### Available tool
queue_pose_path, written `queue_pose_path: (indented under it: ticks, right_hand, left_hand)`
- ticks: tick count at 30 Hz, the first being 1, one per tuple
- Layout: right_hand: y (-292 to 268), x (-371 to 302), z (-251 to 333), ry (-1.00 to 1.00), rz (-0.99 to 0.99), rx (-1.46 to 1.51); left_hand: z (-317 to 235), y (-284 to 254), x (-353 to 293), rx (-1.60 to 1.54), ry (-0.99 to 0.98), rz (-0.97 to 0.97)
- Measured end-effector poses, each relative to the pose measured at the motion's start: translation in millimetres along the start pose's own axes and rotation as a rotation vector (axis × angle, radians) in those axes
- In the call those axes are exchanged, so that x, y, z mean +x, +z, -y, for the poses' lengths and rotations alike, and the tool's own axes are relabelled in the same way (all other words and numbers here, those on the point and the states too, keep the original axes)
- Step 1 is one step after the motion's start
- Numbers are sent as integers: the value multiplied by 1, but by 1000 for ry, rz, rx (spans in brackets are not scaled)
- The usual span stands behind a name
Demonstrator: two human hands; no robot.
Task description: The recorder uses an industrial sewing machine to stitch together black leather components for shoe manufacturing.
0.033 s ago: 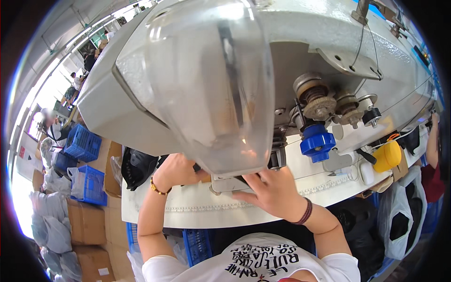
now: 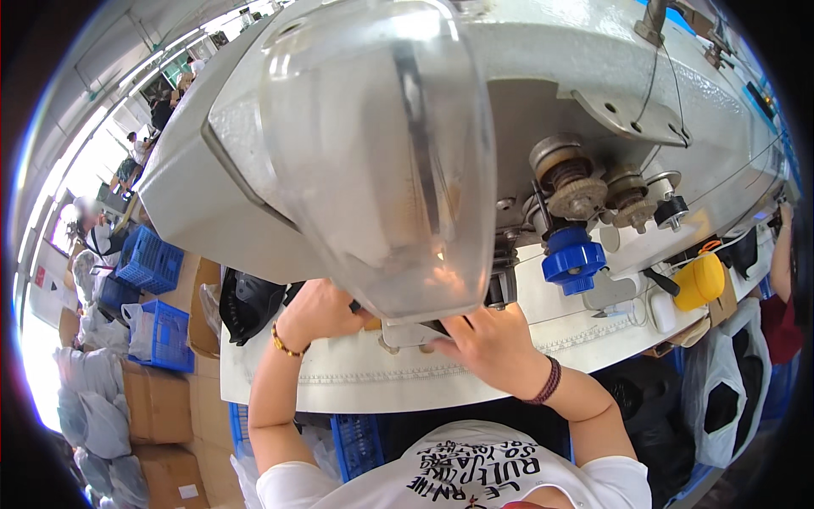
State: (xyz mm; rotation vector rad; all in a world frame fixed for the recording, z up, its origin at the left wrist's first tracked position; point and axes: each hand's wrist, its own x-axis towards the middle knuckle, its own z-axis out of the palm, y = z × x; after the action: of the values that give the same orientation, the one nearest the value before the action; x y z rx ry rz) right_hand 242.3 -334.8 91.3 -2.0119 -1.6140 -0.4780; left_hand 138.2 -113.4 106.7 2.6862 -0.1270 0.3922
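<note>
A grey industrial sewing machine (image 2: pixel 543 42) fills the upper view, with a clear plastic guard (image 2: pixel 373 187) in front of its needle area. At the guard's lower left, my left hand (image 2: pixel 320 314) is closed, fingers curled beside a small dark edge. My right hand (image 2: pixel 500 348) is at the guard's lower right, its index finger and thumb bent together near a dark sliver of material (image 2: pixel 436 326). Guard and machine hide the fingertips and most of what they grip. Right of the guard are a blue knob (image 2: pixel 574 259) and metal tension discs (image 2: pixel 577 195).
A printed ruler scale (image 2: pixel 373 374) runs along the white table (image 2: pixel 280 373). A black moulded piece (image 2: pixel 250 305) lies left, a yellow container (image 2: pixel 699 282) right. Blue crates (image 2: pixel 163 335) and cardboard boxes (image 2: pixel 157 399) stand left. Other people are in the background; a co-worker's arm (image 2: pixel 782 259) shows far right.
My right thumb has drawn in closer to the index finger, and the right hand has shifted very slightly. My left hand stays in nearly the same place.
</note>
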Motion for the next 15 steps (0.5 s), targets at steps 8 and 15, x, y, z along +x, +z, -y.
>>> queue_pose_path:
  ticks: [8,15]
  right_hand:
    - [52,-8,-96,-59,-112,183]
    - [32,7,-97,190,-70,809]
  left_hand:
    - [-74,51,0,387,-22,-276]
    - [-86,63,-1,440,-111,-350]
